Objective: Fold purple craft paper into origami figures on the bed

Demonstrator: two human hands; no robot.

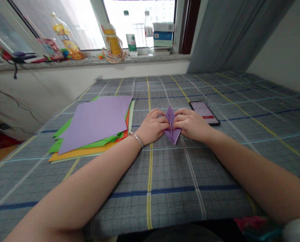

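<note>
A folded piece of purple origami paper (171,130) lies on the plaid cover, with its point upward and a narrow crease line down the middle. My left hand (152,127) holds its left side and my right hand (192,125) holds its right side, their fingertips pressing on the folds. The top of the paper shows between my fingers, while parts of its sides are hidden under them. A silver bangle (138,140) circles my left wrist.
A stack of purple, green, orange and yellow paper sheets (94,124) lies to the left of my hands. A smartphone (204,112) with a lit screen lies just beyond my right hand. Bottles and boxes stand on the window sill (94,61) at the far side.
</note>
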